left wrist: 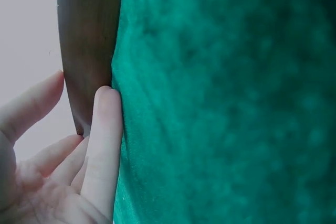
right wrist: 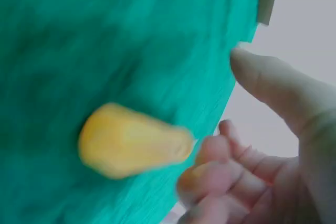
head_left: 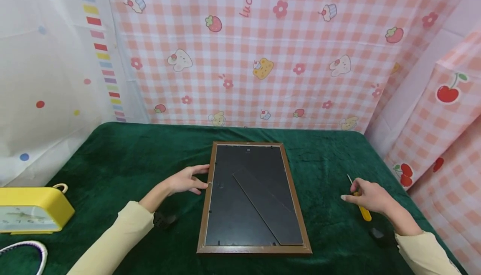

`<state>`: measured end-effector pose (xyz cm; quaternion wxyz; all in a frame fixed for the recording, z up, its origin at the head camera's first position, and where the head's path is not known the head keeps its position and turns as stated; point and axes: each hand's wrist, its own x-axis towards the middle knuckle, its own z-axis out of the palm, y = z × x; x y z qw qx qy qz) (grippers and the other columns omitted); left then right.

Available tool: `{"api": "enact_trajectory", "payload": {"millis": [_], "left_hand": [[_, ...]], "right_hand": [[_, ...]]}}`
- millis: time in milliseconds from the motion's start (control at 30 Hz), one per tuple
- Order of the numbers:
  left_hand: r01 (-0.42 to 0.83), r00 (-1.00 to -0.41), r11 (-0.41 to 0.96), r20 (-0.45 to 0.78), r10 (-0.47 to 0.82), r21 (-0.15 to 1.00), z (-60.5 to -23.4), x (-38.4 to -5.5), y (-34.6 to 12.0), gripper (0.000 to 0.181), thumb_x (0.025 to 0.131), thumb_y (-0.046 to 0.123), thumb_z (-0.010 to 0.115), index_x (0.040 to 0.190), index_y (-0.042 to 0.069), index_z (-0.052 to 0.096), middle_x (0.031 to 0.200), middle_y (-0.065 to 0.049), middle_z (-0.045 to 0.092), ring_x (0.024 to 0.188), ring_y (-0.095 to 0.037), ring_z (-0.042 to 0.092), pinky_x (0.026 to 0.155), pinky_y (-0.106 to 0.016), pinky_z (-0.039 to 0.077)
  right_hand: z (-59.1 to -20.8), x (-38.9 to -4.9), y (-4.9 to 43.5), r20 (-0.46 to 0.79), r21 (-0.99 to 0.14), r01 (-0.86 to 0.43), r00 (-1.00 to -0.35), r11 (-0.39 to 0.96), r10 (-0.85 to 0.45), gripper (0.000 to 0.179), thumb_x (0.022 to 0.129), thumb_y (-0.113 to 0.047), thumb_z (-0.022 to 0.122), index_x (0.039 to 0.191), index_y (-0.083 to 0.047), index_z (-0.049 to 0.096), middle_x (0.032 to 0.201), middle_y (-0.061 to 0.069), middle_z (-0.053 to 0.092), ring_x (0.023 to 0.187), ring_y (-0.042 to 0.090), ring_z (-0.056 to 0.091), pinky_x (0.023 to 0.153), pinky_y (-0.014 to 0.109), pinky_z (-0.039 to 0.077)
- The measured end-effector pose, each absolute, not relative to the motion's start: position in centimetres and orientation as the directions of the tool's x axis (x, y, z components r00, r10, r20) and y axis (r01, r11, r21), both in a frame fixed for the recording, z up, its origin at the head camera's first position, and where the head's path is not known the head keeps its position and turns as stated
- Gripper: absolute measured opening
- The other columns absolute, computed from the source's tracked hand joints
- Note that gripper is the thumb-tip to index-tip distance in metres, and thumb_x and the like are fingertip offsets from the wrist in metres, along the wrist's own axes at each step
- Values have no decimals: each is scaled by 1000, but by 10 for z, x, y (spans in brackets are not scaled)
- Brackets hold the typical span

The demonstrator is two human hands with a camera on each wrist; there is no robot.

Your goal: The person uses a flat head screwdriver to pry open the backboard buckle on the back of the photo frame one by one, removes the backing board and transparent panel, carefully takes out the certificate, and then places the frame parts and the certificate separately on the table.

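Note:
A picture frame (head_left: 248,199) with a brown border lies back side up on the green cloth. Its black backing has a folded-down stand leg (head_left: 268,208) and small tabs round the rim. My left hand (head_left: 188,180) touches the frame's left edge with mostly straight fingers. In the left wrist view, thumb and fingers lie along the brown side of the border. On the right lies a screwdriver (head_left: 364,213) with a yellow handle and thin metal shaft. My right hand (head_left: 372,197) hovers over it, thumb apart and fingers loosely bent; the yellow handle (right wrist: 131,142) shows beside the fingertips.
A yellow alarm clock (head_left: 56,208) stands at the far left, with a white looped band (head_left: 42,252) in front of it. Green cloth (head_left: 150,154) covers the table. A pink checked curtain (head_left: 240,87) hangs behind it, and another (head_left: 432,141) on the right.

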<state>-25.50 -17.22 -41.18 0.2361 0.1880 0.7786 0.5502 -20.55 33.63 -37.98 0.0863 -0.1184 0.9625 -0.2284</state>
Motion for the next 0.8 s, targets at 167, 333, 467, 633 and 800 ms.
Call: {"api": "enact_trajectory", "payload": {"millis": [167,333,467,633,800], "left_hand": [[33,-825,329,-160,542,944,-413,-253,-172,67,85,6,58,137,-5,18,135,-29,21,99,-32,50,73,-39,48],[45,-837,350,-156,525,936,-414,-253,-170,67,85,8,59,137,-3,19,135,-27,23,97,-30,52,72,-38,48],[47,-838,345,-151,524,937,-413,-252,-170,67,85,8,59,138,-3,19,135,-27,23,96,-30,52,72,-38,48],[52,-835,343,-148,530,938,-413,-252,-171,67,85,7,58,137,-4,18,135,-28,23,93,-29,54,73,-38,48],[58,-836,352,-147,529,934,-413,-250,-170,67,85,6,58,137,-4,18,135,-28,23,91,-28,56,73,-38,48]], "right_hand": [[-381,-203,351,-250,-365,-63,-955,929,-163,54,76,-48,63,91,0,44,70,4,43,60,18,43,51,30,34],[-380,-201,356,-276,-355,-26,-952,934,-131,58,74,-48,64,93,1,40,71,6,44,60,19,43,51,30,36],[-381,-199,361,-309,-385,9,-943,923,-120,61,73,-46,67,94,3,37,70,7,44,55,18,43,51,31,39],[-383,-195,366,-303,-493,18,-941,870,-152,58,76,-37,67,100,5,35,70,7,44,54,19,44,51,32,44],[-385,-194,365,-209,-536,-55,-958,842,-196,48,79,-26,66,102,6,39,74,7,46,58,19,45,52,31,46]]}}
